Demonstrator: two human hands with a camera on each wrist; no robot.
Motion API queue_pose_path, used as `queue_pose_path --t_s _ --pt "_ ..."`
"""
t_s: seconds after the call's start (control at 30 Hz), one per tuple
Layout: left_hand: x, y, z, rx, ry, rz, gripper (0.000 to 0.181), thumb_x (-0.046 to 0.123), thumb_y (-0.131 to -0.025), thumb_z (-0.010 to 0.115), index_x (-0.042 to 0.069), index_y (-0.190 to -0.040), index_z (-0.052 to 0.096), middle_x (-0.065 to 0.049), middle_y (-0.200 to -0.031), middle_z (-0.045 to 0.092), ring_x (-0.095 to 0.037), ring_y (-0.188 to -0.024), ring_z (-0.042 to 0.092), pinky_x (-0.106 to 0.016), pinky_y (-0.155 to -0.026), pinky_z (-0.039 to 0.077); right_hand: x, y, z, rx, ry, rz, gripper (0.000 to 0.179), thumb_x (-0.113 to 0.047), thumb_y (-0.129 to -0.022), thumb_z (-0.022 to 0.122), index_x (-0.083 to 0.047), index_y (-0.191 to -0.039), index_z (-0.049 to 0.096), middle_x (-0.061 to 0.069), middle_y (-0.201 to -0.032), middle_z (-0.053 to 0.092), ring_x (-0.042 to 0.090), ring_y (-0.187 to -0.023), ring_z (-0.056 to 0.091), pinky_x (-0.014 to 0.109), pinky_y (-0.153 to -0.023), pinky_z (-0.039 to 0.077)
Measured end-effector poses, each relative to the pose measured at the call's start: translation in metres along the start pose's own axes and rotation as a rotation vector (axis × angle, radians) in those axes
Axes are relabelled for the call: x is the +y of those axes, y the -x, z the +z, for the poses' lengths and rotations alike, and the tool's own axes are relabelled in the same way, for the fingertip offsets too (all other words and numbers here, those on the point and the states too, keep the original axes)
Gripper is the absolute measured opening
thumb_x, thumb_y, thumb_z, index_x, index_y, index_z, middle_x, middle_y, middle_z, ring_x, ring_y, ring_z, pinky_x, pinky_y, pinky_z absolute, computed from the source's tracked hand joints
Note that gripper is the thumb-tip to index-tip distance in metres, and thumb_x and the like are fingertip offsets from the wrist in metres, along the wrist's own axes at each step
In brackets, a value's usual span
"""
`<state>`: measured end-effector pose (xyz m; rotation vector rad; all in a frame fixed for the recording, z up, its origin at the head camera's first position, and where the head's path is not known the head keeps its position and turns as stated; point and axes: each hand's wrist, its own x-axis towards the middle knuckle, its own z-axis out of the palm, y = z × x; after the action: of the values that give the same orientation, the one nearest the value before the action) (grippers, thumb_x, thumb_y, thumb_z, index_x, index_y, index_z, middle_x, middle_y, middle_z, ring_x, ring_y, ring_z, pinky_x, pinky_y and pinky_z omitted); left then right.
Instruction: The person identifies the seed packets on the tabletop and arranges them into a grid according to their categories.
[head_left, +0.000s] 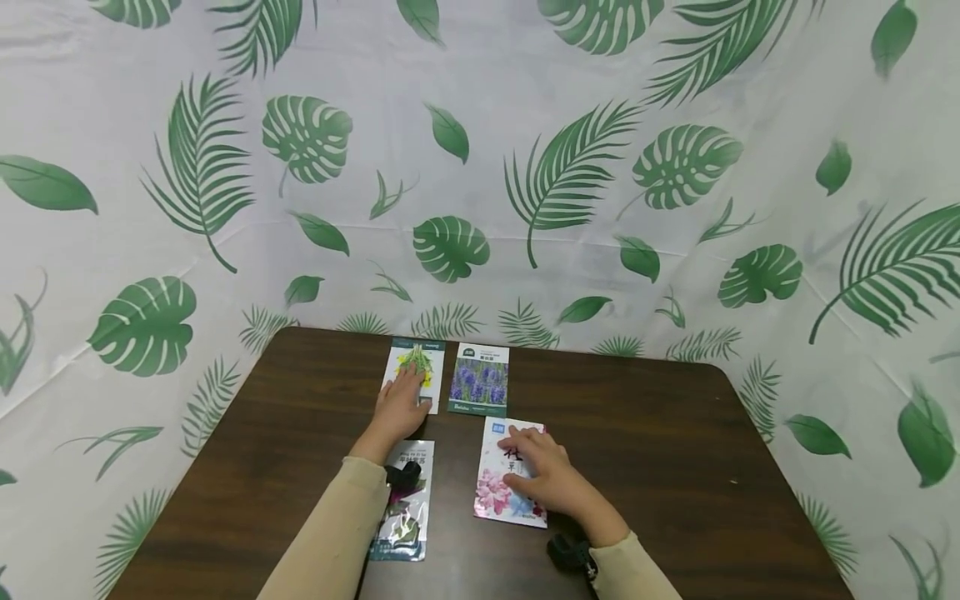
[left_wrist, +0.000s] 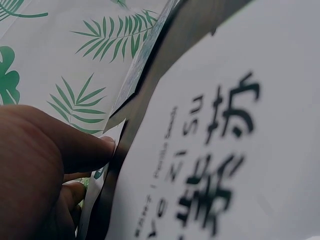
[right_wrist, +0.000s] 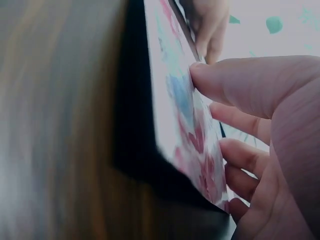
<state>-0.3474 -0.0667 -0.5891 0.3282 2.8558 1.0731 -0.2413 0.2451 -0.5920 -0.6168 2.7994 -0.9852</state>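
Observation:
Four flat seed packets are on the dark table, two at the back and two nearer. My left hand [head_left: 397,408] rests on the back left packet with yellow flowers [head_left: 434,367], its fingers reaching over the picture. In the left wrist view the thumb touches that packet near its edge. My right hand [head_left: 551,477] lies with spread, slightly bent fingers on the pink flower packet [head_left: 491,479]; in the right wrist view its thumb and fingertips touch the printed face. A silvery perilla seed packet [head_left: 408,521] lies partly under the left forearm. Beside the yellow one lies a purple flower packet [head_left: 478,379].
The brown wooden table [head_left: 645,450] ends at a white cloth [head_left: 480,183] printed with green leaves, hanging behind it. Black bands [head_left: 572,554] are worn on both wrists. A tiny pale speck [head_left: 733,481] shows on the table at the right.

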Motion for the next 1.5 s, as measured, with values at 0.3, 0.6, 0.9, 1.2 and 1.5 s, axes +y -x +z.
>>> queue_pose_path --t_s 0.3,0.6,0.9,1.2,1.5 --pt "-0.001 0.006 0.002 0.0 -0.008 -0.001 0.066 0.021 -0.108 0.065 0.003 -0.167 0.041 -0.021 -0.181 0.02 -0.042 -0.17 0.014 -0.067 -0.136 0.01 -0.012 -0.005 0.012 -0.086 -0.034 -0.122 0.053 -0.032 -0.101 0.079 -0.023 -0.151 0.063 0.013 -0.167 0.049 0.045 -0.154 0.042 0.079 -0.119 0.029" --pt "0.001 0.006 0.0 0.012 0.002 0.01 0.067 0.021 -0.107 0.065 0.003 -0.167 0.041 -0.02 -0.181 0.021 -0.042 -0.171 0.014 -0.067 -0.136 0.009 -0.013 -0.004 0.009 -0.111 -0.061 -0.167 0.054 -0.025 -0.101 0.078 -0.021 -0.153 0.062 0.012 -0.175 0.042 0.04 -0.163 0.036 0.079 -0.126 0.025" --pt "0.0 0.005 0.002 0.01 -0.004 0.005 0.067 0.021 -0.108 0.066 0.003 -0.168 0.041 -0.02 -0.182 0.021 -0.041 -0.171 0.014 -0.067 -0.136 0.009 -0.009 -0.004 0.009 -0.149 -0.044 -0.16 0.049 -0.009 -0.093 0.073 -0.023 -0.14 0.065 0.009 -0.177 0.039 0.041 -0.167 0.028 0.077 -0.129 0.021" --pt "-0.001 0.006 0.001 0.009 -0.013 -0.004 0.067 0.021 -0.107 0.067 0.003 -0.167 0.042 -0.02 -0.181 0.022 -0.041 -0.171 0.015 -0.066 -0.136 0.01 -0.015 -0.002 0.009 -0.188 -0.009 -0.179 0.057 -0.031 -0.099 0.079 -0.035 -0.154 0.062 0.006 -0.171 0.043 0.038 -0.162 0.034 0.076 -0.126 0.026" --pt "0.002 0.006 0.001 0.044 0.022 0.006 0.065 0.018 -0.104 0.072 0.002 -0.163 0.048 -0.021 -0.179 0.028 -0.043 -0.169 0.02 -0.067 -0.136 0.014 -0.015 0.005 0.001 -0.209 -0.031 -0.234 0.058 -0.019 -0.098 0.08 -0.032 -0.152 0.066 0.005 -0.175 0.042 0.037 -0.166 0.028 0.076 -0.126 0.02"
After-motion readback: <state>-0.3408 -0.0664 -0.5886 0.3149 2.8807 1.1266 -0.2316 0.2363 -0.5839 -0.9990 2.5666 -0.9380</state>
